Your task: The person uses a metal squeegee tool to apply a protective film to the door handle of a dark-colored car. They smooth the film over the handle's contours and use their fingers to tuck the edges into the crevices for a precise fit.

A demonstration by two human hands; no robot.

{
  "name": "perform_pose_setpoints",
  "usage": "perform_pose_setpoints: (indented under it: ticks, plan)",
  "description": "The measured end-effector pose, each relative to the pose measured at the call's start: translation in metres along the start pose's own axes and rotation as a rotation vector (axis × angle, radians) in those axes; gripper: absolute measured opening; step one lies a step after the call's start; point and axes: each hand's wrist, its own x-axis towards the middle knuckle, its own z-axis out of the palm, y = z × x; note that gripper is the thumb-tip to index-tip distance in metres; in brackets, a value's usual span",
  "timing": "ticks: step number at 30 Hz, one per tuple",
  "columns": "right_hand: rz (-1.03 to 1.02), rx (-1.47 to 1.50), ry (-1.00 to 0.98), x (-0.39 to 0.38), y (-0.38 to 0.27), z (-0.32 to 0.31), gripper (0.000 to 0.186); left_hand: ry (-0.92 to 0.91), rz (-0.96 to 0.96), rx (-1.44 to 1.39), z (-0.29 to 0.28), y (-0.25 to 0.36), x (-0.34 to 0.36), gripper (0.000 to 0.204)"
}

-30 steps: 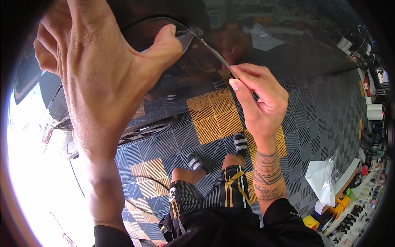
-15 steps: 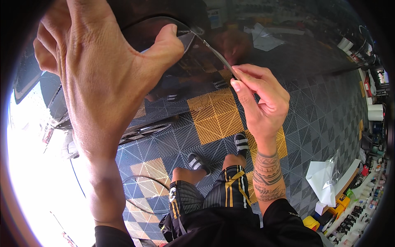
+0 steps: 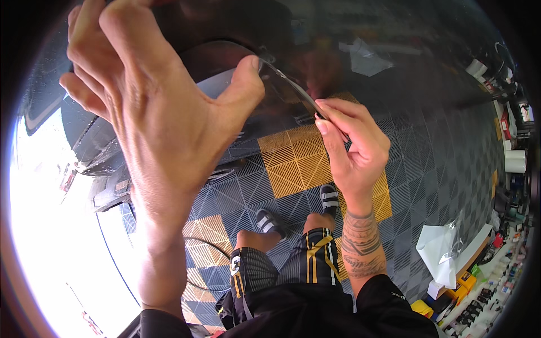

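Observation:
A dark, glossy car body panel [image 3: 338, 25] fills the upper part of the head view. My left hand [image 3: 160, 115] is held up against it, fingers spread and thumb stretched out. The thumb tip lies beside a curved edge on the panel, where a thin, shiny strip of film [image 3: 293, 85] comes away. My right hand [image 3: 360, 149] pinches the strip's near end between thumb and fingers. Taut and slanting, the strip runs from near my left thumb down to the right hand. My left fingertips are partly cut off by the picture's rim.
Patterned grey and orange floor tiles [image 3: 298, 160] lie below. A crumpled white sheet with clear film [image 3: 437, 248] is at the lower right, beside a shelf [image 3: 479, 315] crowded with bottles and tools. A dark cable [image 3: 211, 242] loops near my legs.
My left hand has shifted right and a little down in the picture, its fingers somewhat more bent. The right hand keeps its pinch on the strip and has moved slightly left and down.

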Motion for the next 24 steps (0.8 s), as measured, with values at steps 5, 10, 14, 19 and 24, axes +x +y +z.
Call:
perform_pose_setpoints:
  ticks: [5, 10, 14, 19, 24]
  plan:
    - [0.05, -0.017, -0.079, -0.027, -0.008, -0.013, 0.014, -0.028, -0.145, -0.004, -0.003, -0.002, -0.021, 0.078]
    - [0.14, -0.04, -0.25, -0.073, -0.019, -0.048, 0.015, -0.046, -0.218, -0.05, -0.015, -0.023, -0.051, 0.074]
    - [0.191, -0.095, -0.389, -0.098, -0.032, -0.074, 0.014, -0.053, -0.299, -0.095, -0.028, -0.044, -0.075, 0.071]
    - [0.231, -0.092, -0.516, -0.097, -0.061, -0.081, 0.013, 0.138, -0.312, -0.198, -0.041, -0.077, -0.104, 0.05]
    - [0.173, -0.016, -0.614, -0.062, -0.098, -0.066, 0.012, 0.156, -0.276, -0.11, -0.057, -0.093, -0.131, 0.033]
